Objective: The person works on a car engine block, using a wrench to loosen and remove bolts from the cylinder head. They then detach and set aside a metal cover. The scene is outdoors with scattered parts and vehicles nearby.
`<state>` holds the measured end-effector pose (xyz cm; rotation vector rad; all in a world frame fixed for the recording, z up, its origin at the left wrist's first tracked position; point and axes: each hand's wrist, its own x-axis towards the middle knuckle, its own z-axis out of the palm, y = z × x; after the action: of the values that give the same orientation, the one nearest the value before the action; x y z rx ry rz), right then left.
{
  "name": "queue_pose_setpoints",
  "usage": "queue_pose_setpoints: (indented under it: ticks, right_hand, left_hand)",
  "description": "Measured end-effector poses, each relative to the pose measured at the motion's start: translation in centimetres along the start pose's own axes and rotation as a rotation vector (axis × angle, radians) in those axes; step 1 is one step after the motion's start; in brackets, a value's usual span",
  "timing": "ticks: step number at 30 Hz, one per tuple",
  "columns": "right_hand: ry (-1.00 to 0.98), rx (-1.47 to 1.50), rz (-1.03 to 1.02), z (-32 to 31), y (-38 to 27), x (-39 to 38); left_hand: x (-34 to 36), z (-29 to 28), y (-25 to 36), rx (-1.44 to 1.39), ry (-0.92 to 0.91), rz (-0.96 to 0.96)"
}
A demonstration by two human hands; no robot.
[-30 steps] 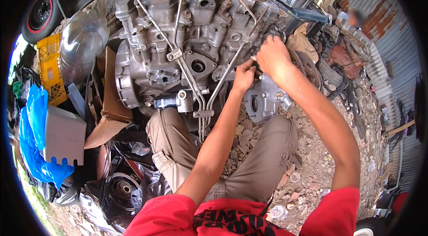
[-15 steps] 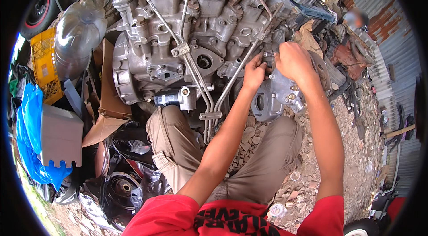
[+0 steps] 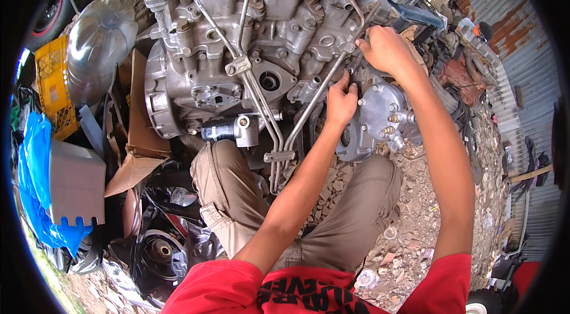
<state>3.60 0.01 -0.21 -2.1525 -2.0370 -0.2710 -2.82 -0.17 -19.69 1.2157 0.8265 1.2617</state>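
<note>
I have the engine (image 3: 279,41) spread across the middle of my view, in front of the wearer's bent knees, with the grey pump (image 3: 380,106) at its lower right, just beyond the right knee. The left hand (image 3: 341,106) is just beside the pump's upper left side, forefinger and thumb pointing up and parted at the tips; I cannot tell whether anything is pinched there. The right hand (image 3: 385,50) is raised higher, by the engine's right end, close to the upper part of the right pipe (image 3: 320,96). Its fingers are curled, but their tips are turned away from me, so I cannot tell if they grasp something or touch the pipe. The left pipes (image 3: 259,106) slant down the engine's front and meet the right pipe at a clamp (image 3: 279,155). A black-and-silver filter (image 3: 228,130) lies level below the block, above the left knee. Farther left I see a cardboard box (image 3: 142,112), a large clear bottle (image 3: 98,41), a yellow crate (image 3: 52,76) and a grey bin (image 3: 77,177) beside blue plastic (image 3: 35,159). Stony ground (image 3: 415,225) runs right toward a rusty corrugated wall (image 3: 522,59).
</note>
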Motion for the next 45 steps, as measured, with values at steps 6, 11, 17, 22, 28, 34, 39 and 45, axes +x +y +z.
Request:
queue_pose_setpoints:
  ticks: [6, 11, 17, 22, 28, 34, 39, 45]
  right_hand:
    - [-0.027, -0.05, -0.087, 0.0, 0.6, 0.7]
    - [-0.046, -0.051, -0.131, -0.6, -0.3, -0.5]
    - [0.144, -0.237, -0.38, 0.6, 2.0, -1.8]
    - [0.124, -0.468, -0.386, 1.2, 1.2, -1.9]
    - [-0.019, -0.63, -0.288, 0.1, -1.7, -4.4]
    - [0.039, -0.565, -0.197, 1.3, -2.8, -8.7]
    - [0.119, -0.341, -0.216, 0.6, -1.5, -8.5]
    - [-0.037, -0.014, 0.021, -0.5, -1.8, -6.3]
  left_hand:
    - [-0.4, -0.7, 1.2, 0.174, -0.089, 0.042]
    - [-0.2, -1.6, 1.2, 0.297, -0.096, 0.158]
    - [-0.8, -1.7, 3.1, 0.323, -0.152, 0.098]
    - [0.2, -2.1, 1.6, 0.361, -0.138, 0.159]
    - [1.3, -2.2, -0.7, 0.265, -0.157, 0.13]
    - [0.6, -2.3, 1.0, 0.083, -0.241, -0.019]
    - [0.3, -2.0, 1.7, -0.081, -0.226, -0.094]
    - [0.5, -1.4, 1.6, -0.289, -0.21, -0.144]
